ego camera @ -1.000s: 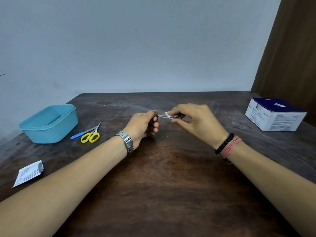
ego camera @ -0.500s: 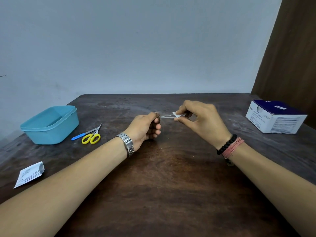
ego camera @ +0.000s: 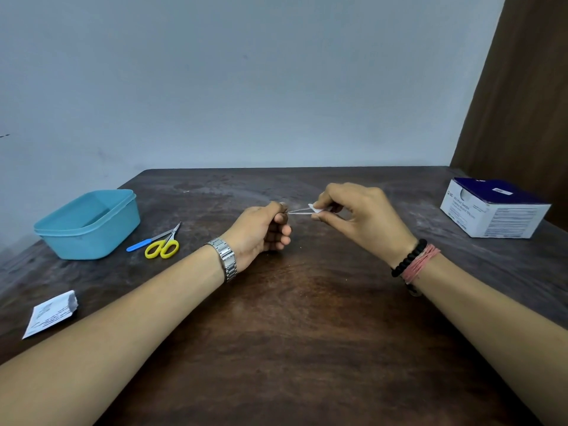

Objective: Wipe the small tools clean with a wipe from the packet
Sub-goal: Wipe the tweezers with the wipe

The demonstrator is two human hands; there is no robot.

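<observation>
While the left hand [ego camera: 261, 230] is clenched around one end of a thin shiny metal tool [ego camera: 299, 212], the right hand [ego camera: 361, 218] pinches a small folded white wipe [ego camera: 316, 208] around its other end, above the middle of the dark, worn wooden tabletop [ego camera: 307, 333]. At far left stands a smooth blue plastic tub [ego camera: 87, 224] with rounded corners; just beside it lie yellow-handled scissors [ego camera: 163, 245] and a blue-handled tool [ego camera: 143, 243]. A torn white packet [ego camera: 50, 313] lies near the left edge, a cardboard box [ego camera: 495, 207] at far right. The near tabletop is bare.

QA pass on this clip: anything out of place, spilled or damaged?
Nothing stands out. An opened wipe packet lies flat near the table's left edge, scissors rest beside the blue tub, and the box sits upright.
</observation>
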